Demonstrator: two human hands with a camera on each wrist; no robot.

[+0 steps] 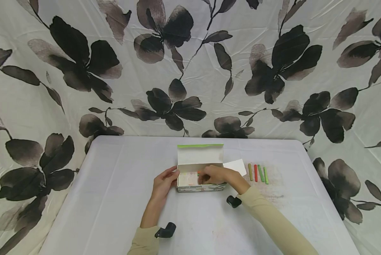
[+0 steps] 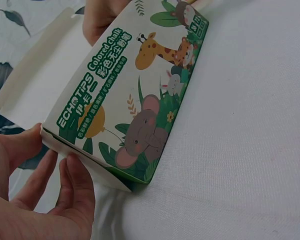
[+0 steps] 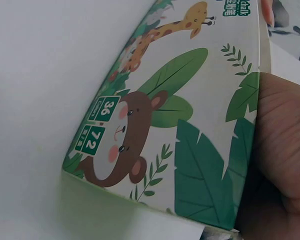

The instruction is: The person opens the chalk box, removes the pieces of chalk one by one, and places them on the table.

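Note:
A colored chalk box (image 1: 200, 189) with animal pictures on its front stands on the table, its lid (image 1: 200, 154) raised at the back. My left hand (image 1: 162, 182) holds the box's left end. In the left wrist view, the left thumb is at the top corner and the fingers are against the end panel (image 2: 107, 175). My right hand (image 1: 211, 174) reaches down into the right part of the box; its fingertips are hidden behind the front wall, so I cannot tell what they hold. Beside it, a pale block (image 1: 188, 178) fills the box's left part.
To the right of the box lie several chalk sticks in a row: an olive one (image 1: 250, 172), a red one (image 1: 255, 173) and green ones (image 1: 261, 173). The box's white end flap (image 1: 236, 166) sticks out toward them. Chalk smudges mark the white tablecloth (image 1: 274, 193).

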